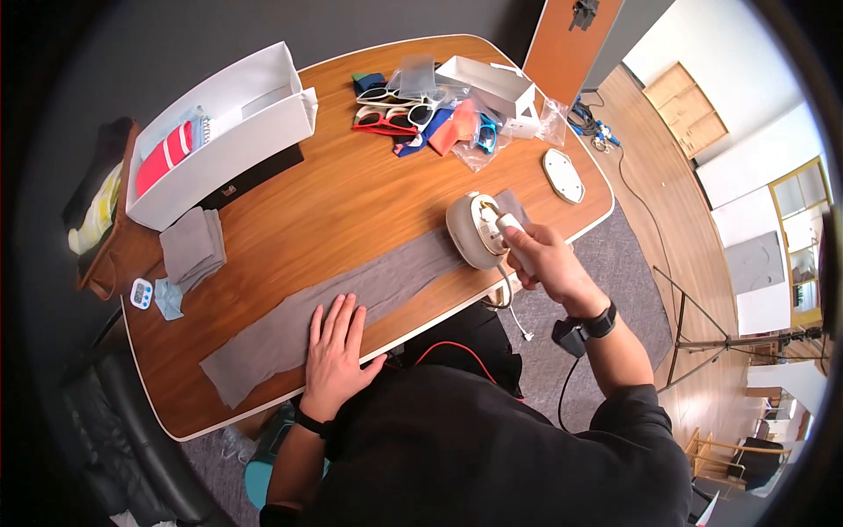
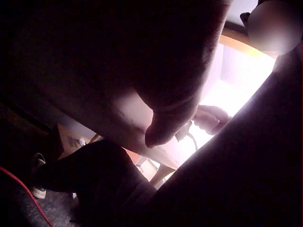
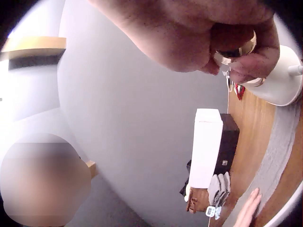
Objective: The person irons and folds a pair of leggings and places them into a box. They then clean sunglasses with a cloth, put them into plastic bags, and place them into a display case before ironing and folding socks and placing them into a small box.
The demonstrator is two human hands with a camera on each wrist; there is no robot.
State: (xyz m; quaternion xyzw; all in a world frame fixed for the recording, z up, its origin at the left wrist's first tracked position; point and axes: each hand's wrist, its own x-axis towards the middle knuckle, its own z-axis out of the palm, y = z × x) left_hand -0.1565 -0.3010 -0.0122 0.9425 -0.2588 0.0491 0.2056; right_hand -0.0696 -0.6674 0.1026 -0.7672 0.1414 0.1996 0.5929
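A long strip of grey cloth (image 1: 290,329) lies flat along the table's near edge. My left hand (image 1: 338,356) rests on its near side with fingers straight and spread; in the left wrist view that hand (image 2: 165,104) is dark. With my right hand (image 1: 549,263) I grip the handle of a cream, rounded iron-like device (image 1: 471,233), which stands over the cloth's right part. The right wrist view has my right hand (image 3: 213,38) curled round the handle, beside the white body (image 3: 279,80). Whether the device's underside touches the cloth is hidden.
A white open box (image 1: 237,140) stands at the back left on a black box (image 1: 255,180), near folded grey cloths (image 1: 193,249) and a small timer (image 1: 141,293). Sunglasses (image 1: 386,121), plastic bags and a white box lie at the back. A white oval plate (image 1: 563,176) is at the right.
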